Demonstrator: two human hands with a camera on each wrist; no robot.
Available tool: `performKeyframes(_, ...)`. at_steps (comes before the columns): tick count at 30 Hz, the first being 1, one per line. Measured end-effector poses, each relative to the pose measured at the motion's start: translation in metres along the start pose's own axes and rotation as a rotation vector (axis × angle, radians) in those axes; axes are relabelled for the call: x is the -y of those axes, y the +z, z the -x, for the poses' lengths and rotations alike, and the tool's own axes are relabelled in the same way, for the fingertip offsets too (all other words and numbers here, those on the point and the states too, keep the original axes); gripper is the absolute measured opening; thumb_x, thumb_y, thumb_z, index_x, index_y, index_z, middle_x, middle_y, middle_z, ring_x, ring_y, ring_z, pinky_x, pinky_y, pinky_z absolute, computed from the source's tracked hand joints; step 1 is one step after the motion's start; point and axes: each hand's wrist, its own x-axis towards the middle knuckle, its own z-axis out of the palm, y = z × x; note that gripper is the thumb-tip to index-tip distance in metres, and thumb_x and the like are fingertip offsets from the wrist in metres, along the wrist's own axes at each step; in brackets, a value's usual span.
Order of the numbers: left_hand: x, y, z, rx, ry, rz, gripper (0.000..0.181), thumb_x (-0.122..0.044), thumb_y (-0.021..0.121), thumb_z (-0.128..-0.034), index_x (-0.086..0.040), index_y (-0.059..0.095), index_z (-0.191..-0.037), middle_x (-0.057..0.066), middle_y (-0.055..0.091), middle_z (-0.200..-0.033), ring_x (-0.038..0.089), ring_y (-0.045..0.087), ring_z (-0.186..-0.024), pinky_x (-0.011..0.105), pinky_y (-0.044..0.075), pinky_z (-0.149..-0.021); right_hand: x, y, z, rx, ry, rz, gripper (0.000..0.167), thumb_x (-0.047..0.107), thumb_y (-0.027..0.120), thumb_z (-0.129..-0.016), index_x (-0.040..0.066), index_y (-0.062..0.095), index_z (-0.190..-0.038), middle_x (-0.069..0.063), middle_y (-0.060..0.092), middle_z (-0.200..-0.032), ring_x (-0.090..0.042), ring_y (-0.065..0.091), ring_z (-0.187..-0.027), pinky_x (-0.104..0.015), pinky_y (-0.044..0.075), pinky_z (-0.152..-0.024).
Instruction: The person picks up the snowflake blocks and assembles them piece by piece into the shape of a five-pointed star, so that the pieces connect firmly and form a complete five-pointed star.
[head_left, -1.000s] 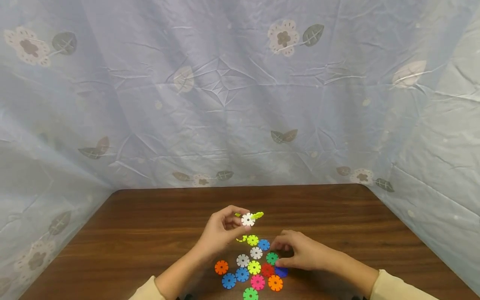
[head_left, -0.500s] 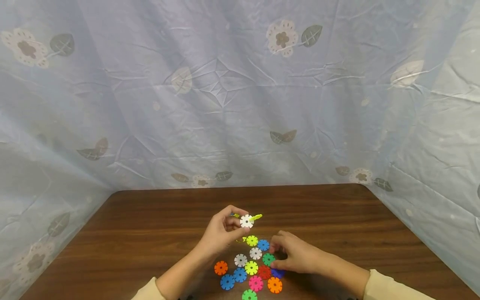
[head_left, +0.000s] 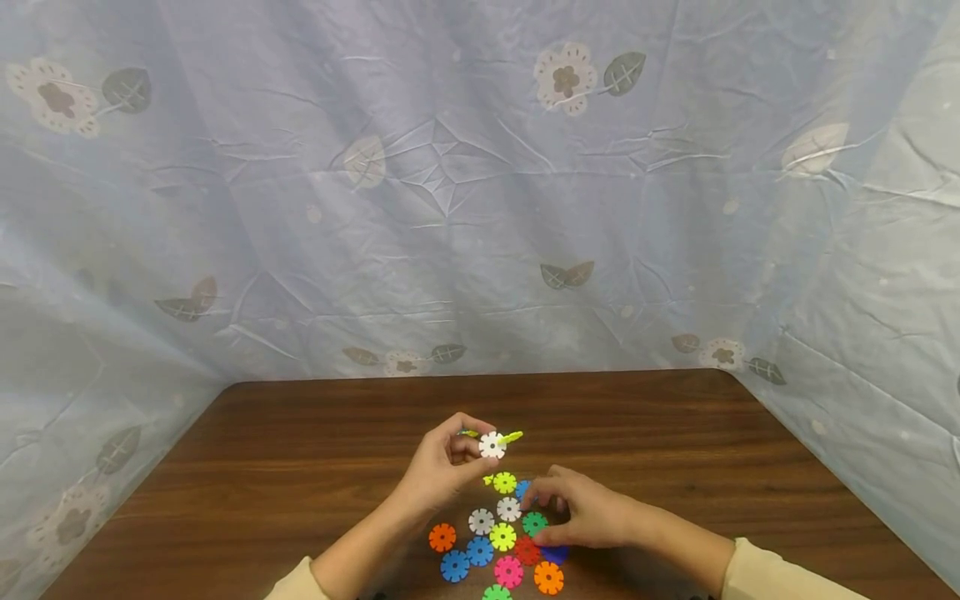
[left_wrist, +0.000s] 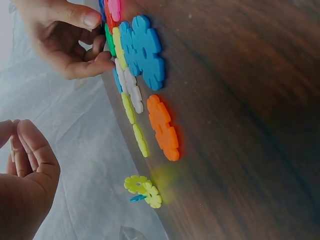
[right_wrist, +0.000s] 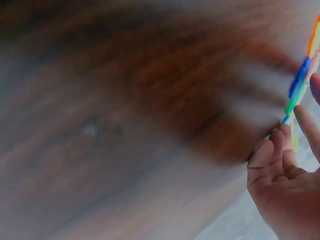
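Note:
My left hand [head_left: 444, 460] pinches a white notched disc [head_left: 492, 445] between thumb and fingers, raised above the table; a yellow disc [head_left: 512, 437] is joined to it. In the left wrist view, yellow discs [left_wrist: 137, 184] and a small blue piece hang joined beyond that hand. My right hand [head_left: 588, 506] is over the right side of the loose discs, thumb and fingers apart around a green disc [head_left: 535, 523]. Its thumb is by a red disc [head_left: 527, 550], and its fingertips partly cover a blue disc [head_left: 522, 489]. Whether it touches any disc, I cannot tell.
Loose discs lie flat near the front of the brown table [head_left: 315, 450]: orange [head_left: 442, 537], pink [head_left: 508, 572], white, yellow and several others. A pale patterned cloth [head_left: 450, 250] hangs behind the table and along its sides.
My right hand has moved left over the discs, from the green and dark blue ones towards the red one. The left hand still holds the white disc, with its joined pieces turned slightly.

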Motion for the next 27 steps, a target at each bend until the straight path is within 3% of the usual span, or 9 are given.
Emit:
performKeyframes(2, 0.001, 0.000, 0.000, 0.004, -0.007, 0.002, 0.041, -0.002, 0.073, -0.0939, 0.009, 0.056, -0.130, 0.018, 0.074, -0.091, 0.008, 0.064, -0.077, 0.017, 0.052, -0.069, 0.000, 0.003, -0.001, -0.005, -0.034, 0.013, 0.025, 0.030, 0.079, -0.094, 0.019, 0.072, -0.116, -0.001, 0.057, -0.102, -0.005, 0.048, -0.086, -0.021, 0.047, -0.072)
performKeyframes(7, 0.002, 0.000, 0.000, 0.007, -0.022, 0.002, 0.037, -0.002, 0.073, -0.0941, 0.004, 0.059, -0.128, 0.014, 0.075, -0.090, 0.008, 0.064, -0.077, 0.018, 0.053, -0.070, -0.025, 0.012, -0.010, -0.017, -0.052, 0.069, 0.028, 0.047, 0.076, -0.095, 0.025, 0.069, -0.111, 0.007, 0.057, -0.102, 0.000, 0.052, -0.087, -0.019, 0.051, -0.073)
performKeyframes(9, 0.003, 0.000, 0.000, 0.007, -0.022, 0.001, 0.037, -0.003, 0.074, -0.0942, 0.004, 0.059, -0.128, 0.010, 0.074, -0.088, 0.009, 0.063, -0.076, 0.018, 0.053, -0.070, -0.025, 0.010, -0.010, -0.004, -0.028, 0.055, 0.029, 0.045, 0.076, -0.095, 0.023, 0.068, -0.112, 0.007, 0.060, -0.105, 0.001, 0.055, -0.089, -0.019, 0.053, -0.077)
performKeyframes(13, 0.003, 0.001, 0.002, 0.006, -0.026, 0.007, 0.039, -0.003, 0.074, -0.0939, 0.005, 0.059, -0.129, 0.002, 0.072, -0.085, 0.008, 0.062, -0.075, 0.018, 0.052, -0.069, -0.002, 0.002, -0.004, 0.044, 0.001, 0.006, 0.025, 0.025, 0.077, -0.095, 0.014, 0.070, -0.116, -0.001, 0.063, -0.112, -0.004, 0.059, -0.094, -0.022, 0.055, -0.080)
performKeyframes(16, 0.004, 0.001, 0.003, 0.006, -0.022, 0.008, 0.039, -0.003, 0.074, -0.0937, 0.006, 0.059, -0.129, 0.000, 0.071, -0.083, 0.009, 0.061, -0.075, 0.018, 0.053, -0.069, 0.006, -0.001, 0.000, 0.054, 0.004, 0.023, 0.023, 0.017, 0.077, -0.094, 0.013, 0.071, -0.116, -0.002, 0.064, -0.113, -0.004, 0.059, -0.095, -0.021, 0.055, -0.081)
performKeyframes(23, 0.008, 0.005, 0.003, 0.004, -0.013, 0.016, 0.041, -0.003, 0.075, -0.0929, 0.006, 0.058, -0.129, -0.003, 0.069, -0.081, 0.010, 0.063, -0.076, 0.021, 0.057, -0.072, 0.010, 0.003, 0.002, 0.030, 0.020, 0.056, 0.021, 0.020, 0.080, -0.092, 0.012, 0.068, -0.107, 0.000, 0.061, -0.106, -0.003, 0.056, -0.091, -0.021, 0.054, -0.081)
performKeyframes(27, 0.010, 0.006, 0.003, 0.002, -0.006, 0.008, 0.038, -0.002, 0.074, -0.0934, 0.005, 0.059, -0.128, -0.003, 0.069, -0.081, 0.010, 0.063, -0.076, 0.022, 0.056, -0.071, -0.003, 0.005, 0.002, 0.024, 0.020, 0.021, 0.026, 0.025, 0.082, -0.092, 0.012, 0.063, -0.103, 0.000, 0.059, -0.101, -0.004, 0.056, -0.089, -0.021, 0.053, -0.079)
